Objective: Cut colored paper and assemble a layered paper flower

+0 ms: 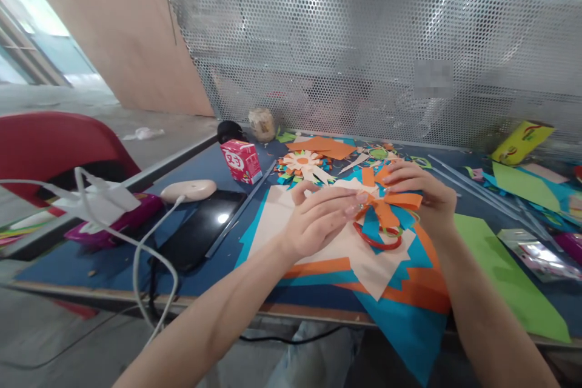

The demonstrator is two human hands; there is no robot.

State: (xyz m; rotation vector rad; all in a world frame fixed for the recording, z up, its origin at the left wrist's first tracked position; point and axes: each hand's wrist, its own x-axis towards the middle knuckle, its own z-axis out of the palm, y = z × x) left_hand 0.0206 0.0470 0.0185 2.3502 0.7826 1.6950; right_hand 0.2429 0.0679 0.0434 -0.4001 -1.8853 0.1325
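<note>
Orange and blue paper strips form a paper flower [386, 213] above the sheets in front of me. My left hand [318, 218] pinches it from the left, thumb and fingertips together near its centre. On the other side, my right hand [425, 191] grips its upper right edge with bent fingers. Just beneath the flower lies a red loop [379, 244], perhaps a scissors handle; the rest of it is hidden. White paper [373, 273] with a jagged edge rests on orange and blue sheets. A finished-looking fringed flower [302, 162] with a pale top lies behind my left hand.
To the left are a black phone [204, 230], a white oval device [188, 191] with a cable, and a pink box [240, 160]. Green paper [509, 279] and clear strips [482, 185] lie right. A yellow box [522, 142] stands before the perforated metal panel [364, 42].
</note>
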